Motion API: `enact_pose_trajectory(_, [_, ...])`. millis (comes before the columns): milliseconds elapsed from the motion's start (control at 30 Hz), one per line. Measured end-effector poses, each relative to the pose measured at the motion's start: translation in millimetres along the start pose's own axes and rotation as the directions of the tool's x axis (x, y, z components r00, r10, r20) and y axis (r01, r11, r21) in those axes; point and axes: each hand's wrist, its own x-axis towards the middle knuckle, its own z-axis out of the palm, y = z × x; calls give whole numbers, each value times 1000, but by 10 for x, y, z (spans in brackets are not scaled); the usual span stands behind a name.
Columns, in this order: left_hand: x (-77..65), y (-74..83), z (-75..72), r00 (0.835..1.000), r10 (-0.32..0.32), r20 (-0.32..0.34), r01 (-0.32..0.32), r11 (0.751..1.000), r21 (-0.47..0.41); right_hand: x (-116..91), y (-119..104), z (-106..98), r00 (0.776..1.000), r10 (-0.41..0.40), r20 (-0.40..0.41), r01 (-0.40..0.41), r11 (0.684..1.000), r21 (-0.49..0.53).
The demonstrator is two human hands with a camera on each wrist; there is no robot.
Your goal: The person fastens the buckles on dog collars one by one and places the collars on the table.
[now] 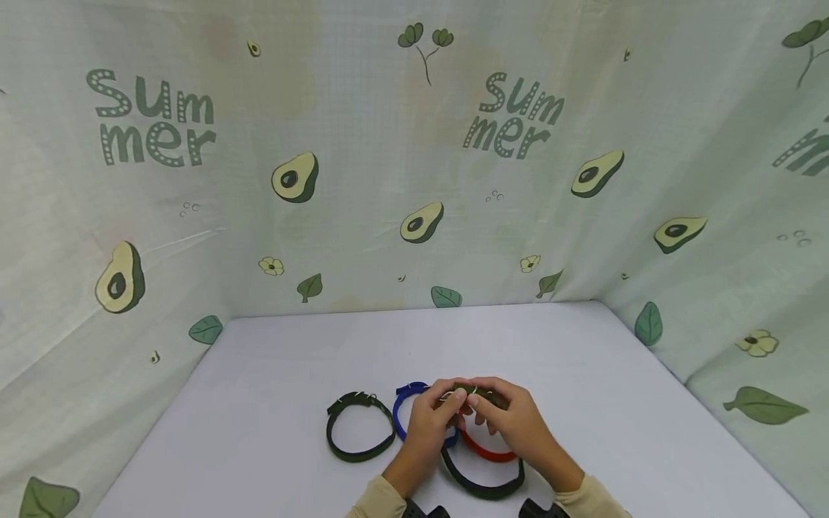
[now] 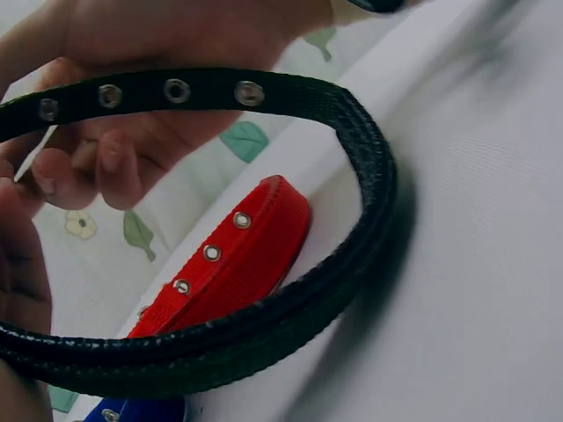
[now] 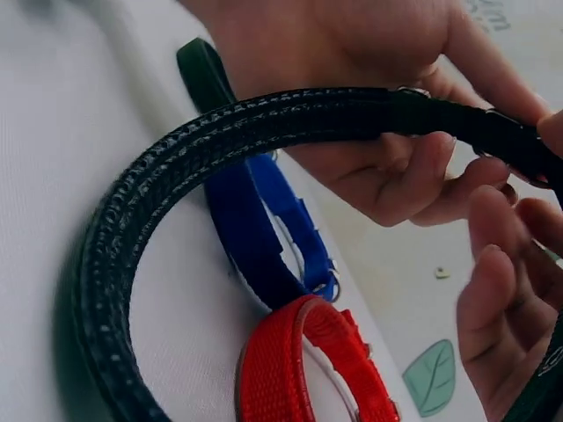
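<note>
Both hands hold a dark green collar, whose loop hangs down toward the person. My left hand pinches its strap near the buckle, with the thumb on the near side. Close beside it, my right hand pinches the same part of the strap, the two thumbs almost together. Metal eyelets run along the collar in the left wrist view, and a stitched padded band shows on the collar in the right wrist view. Fingers partly hide the buckle.
A red collar lies on the white table behind the held loop. To its left lie a blue collar and another dark green collar. A printed cloth rises behind the table and along its sides.
</note>
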Motion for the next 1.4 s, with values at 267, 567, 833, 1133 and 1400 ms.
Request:
enact_pose_trajectory(267, [77,28,13,994,-106,12,107,989,-105,5,23,-33,1000,-11,6,10,998,65])
enact_pose_trajectory(567, [120,108,-39,998,-61,7,62,989,-134,-18,-13,-78,997,-57,-55,61,995,75])
enact_pose_trajectory(833, [130,100,-66,1000,-1,-15,0,995,-100,-12,3,-79,996,-74,-57,80,991,103])
enact_pose_trajectory(1133, [121,91,-99,999,15,-34,-19,992,-125,5,21,-112,999,0,-36,5,990,141])
enact_pose_trajectory(1400, [108,121,-8,997,-66,33,68,994,-87,-7,6,-102,999,30,-39,-12,915,403])
